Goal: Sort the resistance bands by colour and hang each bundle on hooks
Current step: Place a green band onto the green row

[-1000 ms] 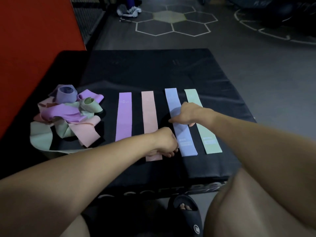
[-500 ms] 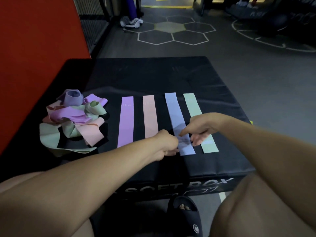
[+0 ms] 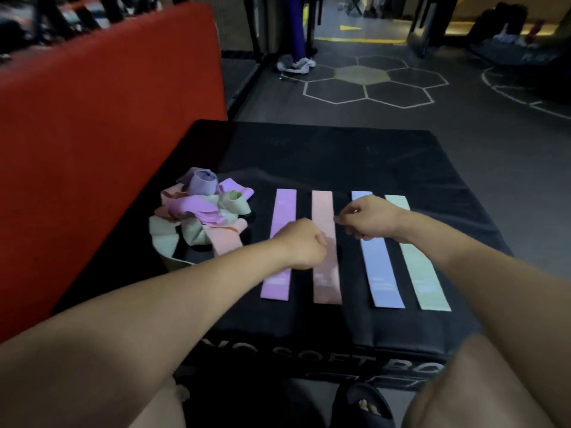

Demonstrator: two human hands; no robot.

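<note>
Both hands have shifted leftward off the blue band and now work over the pink one.

At the left edge of the black soft box (image 3: pixel 309 156) lies a tangled heap of unsorted bands (image 3: pixel 197 214) in purple, pink, green and lilac-blue, probably waiting to be drawn from. Next come four flat strips, laid parallel and apart, seemingly one lane per colour: the purple band (image 3: pixel 282 217), the pink band (image 3: pixel 326 282), the blue band (image 3: pixel 381 273) and the green band (image 3: pixel 429 276) nearest the right edge.

The left hand (image 3: pixel 304 244) hovers over the purple and pink strips, its fingers curled under; whether they grip anything I cannot tell. The right hand (image 3: pixel 369 217) reaches across the blue strip, fingers drawn together at the pink band's right edge, apparently pinching it to straighten it. No hooks are in view, so hanging is not yet begun.
</note>
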